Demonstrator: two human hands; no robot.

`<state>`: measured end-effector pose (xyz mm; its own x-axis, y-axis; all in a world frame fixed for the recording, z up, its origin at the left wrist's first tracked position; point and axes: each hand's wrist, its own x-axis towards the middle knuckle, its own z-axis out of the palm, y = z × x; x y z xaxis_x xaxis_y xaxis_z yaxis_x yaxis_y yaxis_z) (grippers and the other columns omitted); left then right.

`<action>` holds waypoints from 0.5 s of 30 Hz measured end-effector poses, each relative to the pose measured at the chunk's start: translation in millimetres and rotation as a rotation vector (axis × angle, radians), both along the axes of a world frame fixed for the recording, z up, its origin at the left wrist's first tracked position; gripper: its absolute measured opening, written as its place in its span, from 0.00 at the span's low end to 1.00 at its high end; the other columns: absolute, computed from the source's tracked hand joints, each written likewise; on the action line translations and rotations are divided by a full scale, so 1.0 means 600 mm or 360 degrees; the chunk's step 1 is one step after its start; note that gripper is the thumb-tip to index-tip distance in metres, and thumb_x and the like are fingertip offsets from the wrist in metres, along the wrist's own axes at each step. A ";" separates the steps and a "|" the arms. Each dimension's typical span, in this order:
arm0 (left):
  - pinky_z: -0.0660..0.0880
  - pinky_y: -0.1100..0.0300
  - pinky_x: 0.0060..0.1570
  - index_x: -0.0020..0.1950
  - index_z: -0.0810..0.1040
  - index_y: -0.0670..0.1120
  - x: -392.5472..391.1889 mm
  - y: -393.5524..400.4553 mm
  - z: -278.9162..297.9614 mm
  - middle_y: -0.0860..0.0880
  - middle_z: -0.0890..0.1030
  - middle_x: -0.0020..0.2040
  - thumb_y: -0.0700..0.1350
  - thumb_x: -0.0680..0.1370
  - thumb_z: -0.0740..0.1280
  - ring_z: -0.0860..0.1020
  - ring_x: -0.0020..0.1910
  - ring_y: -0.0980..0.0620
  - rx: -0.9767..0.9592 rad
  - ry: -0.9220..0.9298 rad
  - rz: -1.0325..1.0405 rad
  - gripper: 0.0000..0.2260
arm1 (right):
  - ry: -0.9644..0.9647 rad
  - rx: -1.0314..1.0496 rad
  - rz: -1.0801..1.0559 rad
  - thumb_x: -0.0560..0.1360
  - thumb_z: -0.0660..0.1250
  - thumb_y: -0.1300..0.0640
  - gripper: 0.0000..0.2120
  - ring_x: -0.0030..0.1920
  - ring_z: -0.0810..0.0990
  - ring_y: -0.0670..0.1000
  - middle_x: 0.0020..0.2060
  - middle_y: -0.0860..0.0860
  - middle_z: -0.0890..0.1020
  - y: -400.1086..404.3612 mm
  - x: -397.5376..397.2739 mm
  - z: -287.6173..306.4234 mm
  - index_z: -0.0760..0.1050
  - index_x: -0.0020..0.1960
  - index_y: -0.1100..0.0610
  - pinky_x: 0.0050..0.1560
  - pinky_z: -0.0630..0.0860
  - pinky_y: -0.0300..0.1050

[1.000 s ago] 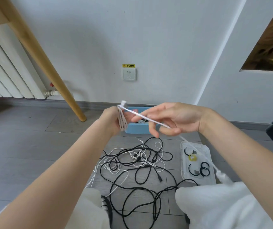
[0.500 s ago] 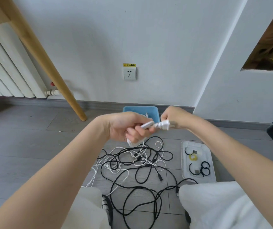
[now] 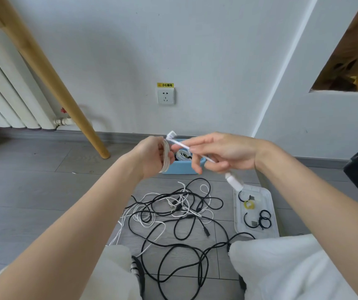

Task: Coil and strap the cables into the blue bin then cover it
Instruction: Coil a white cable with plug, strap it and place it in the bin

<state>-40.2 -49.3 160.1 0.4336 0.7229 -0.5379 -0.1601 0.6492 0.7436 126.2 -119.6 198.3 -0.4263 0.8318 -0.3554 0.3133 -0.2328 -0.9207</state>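
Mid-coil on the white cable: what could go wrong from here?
1. The white cable coil wound round the left hand has no strap on it yet; easing that grip could let the loops spring apart.
2. The white plug end dangles below the right hand, above the clear plastic lid holding black straps; it might swing and knock them.

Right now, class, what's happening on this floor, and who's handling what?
A person sitting on the floor is coiling a white cable. The left hand holds the coil while the right hand feeds the loose end, its plug dangling. The blue bin by the wall is uncovered, with one white coil inside. A tangle of black and white cables lies loose, beside a clear lid holding straps.
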 end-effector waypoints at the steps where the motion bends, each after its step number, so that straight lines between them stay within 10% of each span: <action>1: 0.71 0.61 0.38 0.46 0.72 0.40 -0.001 0.002 0.001 0.42 0.76 0.40 0.44 0.82 0.51 0.72 0.35 0.50 -0.0001 -0.0053 0.0038 0.13 | -0.0046 -0.0043 0.0081 0.81 0.55 0.58 0.16 0.18 0.59 0.43 0.32 0.53 0.78 -0.001 -0.003 -0.004 0.70 0.67 0.48 0.20 0.54 0.32; 5: 0.76 0.53 0.44 0.61 0.69 0.37 -0.002 0.000 0.014 0.39 0.75 0.59 0.49 0.83 0.49 0.80 0.46 0.45 -0.0006 -0.0366 0.0016 0.18 | -0.0201 -0.0150 0.0252 0.82 0.54 0.55 0.16 0.19 0.66 0.46 0.34 0.55 0.80 0.000 -0.011 -0.020 0.69 0.67 0.44 0.20 0.61 0.33; 10: 0.64 0.69 0.22 0.52 0.72 0.37 0.008 -0.015 0.040 0.45 0.79 0.42 0.52 0.82 0.50 0.72 0.21 0.58 0.0102 -0.0532 -0.0272 0.20 | -0.0542 -0.0150 0.0178 0.79 0.59 0.47 0.18 0.21 0.70 0.45 0.22 0.50 0.74 0.004 -0.017 -0.040 0.77 0.40 0.59 0.26 0.68 0.34; 15: 0.52 0.70 0.19 0.48 0.76 0.38 0.001 -0.027 0.045 0.53 0.70 0.29 0.53 0.77 0.56 0.55 0.18 0.59 0.0113 -0.0485 -0.0992 0.18 | -0.0844 0.0149 -0.0015 0.71 0.72 0.51 0.16 0.25 0.67 0.45 0.22 0.49 0.70 0.009 0.003 -0.031 0.72 0.29 0.56 0.28 0.64 0.33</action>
<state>-39.7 -65.5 187.1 0.9034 0.3190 -0.2866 0.0182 0.6392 0.7688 128.2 -114.2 179.5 -0.2007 0.8733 -0.4439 0.7392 -0.1623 -0.6536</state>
